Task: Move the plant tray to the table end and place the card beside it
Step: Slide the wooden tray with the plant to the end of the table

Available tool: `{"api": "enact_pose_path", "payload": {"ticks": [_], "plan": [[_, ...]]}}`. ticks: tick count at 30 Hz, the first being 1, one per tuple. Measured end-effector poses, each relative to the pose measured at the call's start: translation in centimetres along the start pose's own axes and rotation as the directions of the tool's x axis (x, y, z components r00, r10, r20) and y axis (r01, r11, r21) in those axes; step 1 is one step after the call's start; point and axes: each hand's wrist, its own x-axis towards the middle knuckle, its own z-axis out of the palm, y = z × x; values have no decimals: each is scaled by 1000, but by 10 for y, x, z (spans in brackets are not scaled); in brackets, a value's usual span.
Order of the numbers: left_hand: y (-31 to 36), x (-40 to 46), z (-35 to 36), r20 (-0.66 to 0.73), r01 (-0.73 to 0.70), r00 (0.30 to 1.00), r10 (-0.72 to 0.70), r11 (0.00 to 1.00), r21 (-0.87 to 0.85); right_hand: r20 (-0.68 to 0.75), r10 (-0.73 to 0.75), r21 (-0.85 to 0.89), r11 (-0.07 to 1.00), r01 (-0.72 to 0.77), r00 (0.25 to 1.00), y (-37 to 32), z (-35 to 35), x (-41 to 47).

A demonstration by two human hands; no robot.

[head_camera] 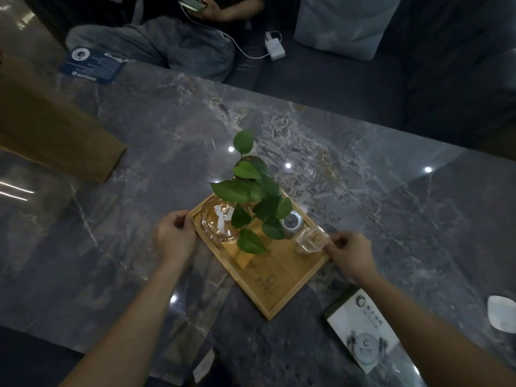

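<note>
A wooden plant tray lies at an angle in the middle of the dark marble table. On it stand a leafy green plant, a round glass ashtray, a small round grey pot and a clear square glass box. My left hand grips the tray's left rim. My right hand pinches its right rim beside the glass box. A white and green card lies on the table at the near right, partly under my right forearm.
A brown paper bag lies at the left. A blue card rests at the far left table edge. A person sits on the sofa behind, holding a phone wired to a white charger. A white dish sits at the right edge.
</note>
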Motion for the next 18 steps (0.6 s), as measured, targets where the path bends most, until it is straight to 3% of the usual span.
{"api": "enact_pose_path", "payload": {"ticks": [3,9,18], "plan": [[16,-8,13,-30,-74,997,77,993,96,-23,1,-14,1000,-2,1000,7,-11,6],[30,-16,40,10,-85,996,84,989,122,-93,18,-8,1000,-18,995,26,-36,20],[31,-21,70,84,-26,996,25,1000,2,-111,38,12,999,-37,993,42,-63,39]]}}
